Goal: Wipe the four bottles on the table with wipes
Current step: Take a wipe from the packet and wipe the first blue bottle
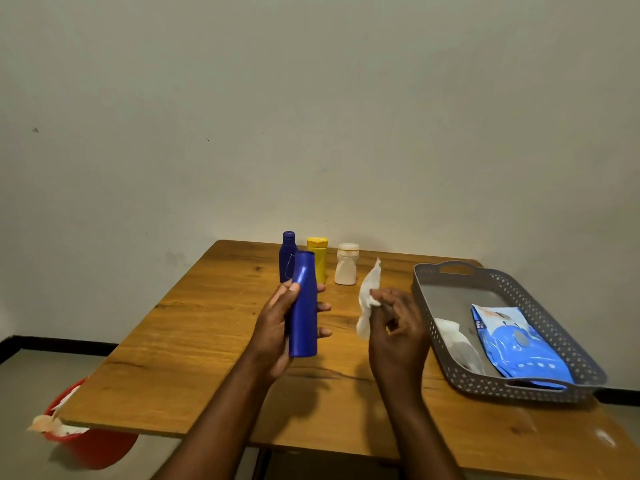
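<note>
My left hand (277,327) grips a tall blue bottle (304,306), held upright above the wooden table (194,334). To its right, my right hand (398,327) pinches a crumpled white wipe (369,296), apart from the bottle. Three more bottles stand in a row near the table's far edge: a dark blue one (286,254), partly hidden behind the held bottle, a yellow one (318,258) and a white one (346,265).
A grey perforated basket (426,292) sits at the right, holding a blue pack of wipes (519,344) and a loose white wipe (457,341). A red bin (93,448) with used wipes stands on the floor below the table's left corner. A wall rises just behind the table.
</note>
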